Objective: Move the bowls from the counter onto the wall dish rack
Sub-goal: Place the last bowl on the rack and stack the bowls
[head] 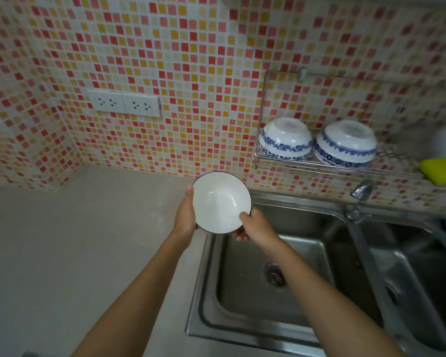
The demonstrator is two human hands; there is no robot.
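A white bowl (220, 200) with a dark rim is held in the air between the counter and the sink, its inside facing me. My left hand (186, 215) grips its left edge, thumb along the rim. My right hand (254, 225) grips its lower right edge, fingers under it. The wire wall dish rack (294, 164) hangs on the tiled wall up and to the right. Two blue-and-white patterned bowls sit upside down on it, one on the left (285, 140) and one on the right (345, 144), side by side and nearly touching.
A beige counter (75, 240) spreads to the left. A steel double sink (281, 279) with a tap (359, 199) lies to the right. A yellow sponge (442, 170) rests at the rack's right end. A double wall socket (125, 103) sits on the tiles.
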